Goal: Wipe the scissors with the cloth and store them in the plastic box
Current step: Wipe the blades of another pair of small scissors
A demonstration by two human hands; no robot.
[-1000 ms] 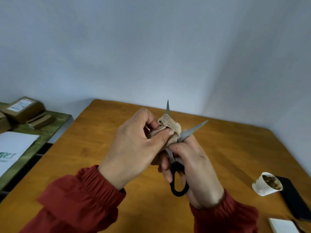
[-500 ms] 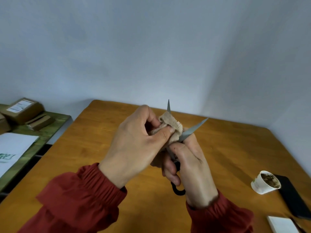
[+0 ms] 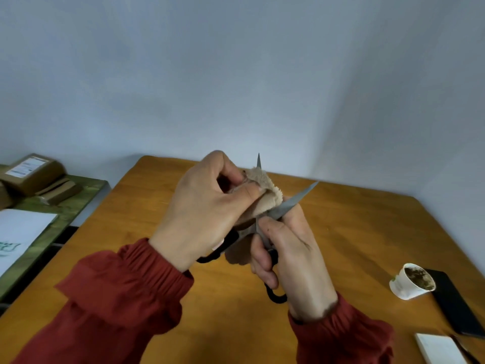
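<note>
Black-handled scissors [image 3: 294,202] are held above the wooden table [image 3: 367,232] with their grey blades spread apart, one tip pointing up and one to the right. My right hand [image 3: 291,258] grips the handles from below. My left hand [image 3: 202,208] pinches a beige cloth [image 3: 265,198] around the upright blade, thumb pressing on the fabric. Only that blade's tip shows above the cloth. The plastic box is not in view.
A white paper cup [image 3: 412,283] with brown residue lies tipped at the right, next to a black flat object [image 3: 462,303] and a white pad [image 3: 438,348]. A green side table [image 3: 78,203] at the left carries cardboard boxes [image 3: 34,173] and white paper [image 3: 18,232].
My left hand with the cloth has slid a little up along the upright blade, and the second black handle loop now shows below my left wrist. The scissors stay spread.
</note>
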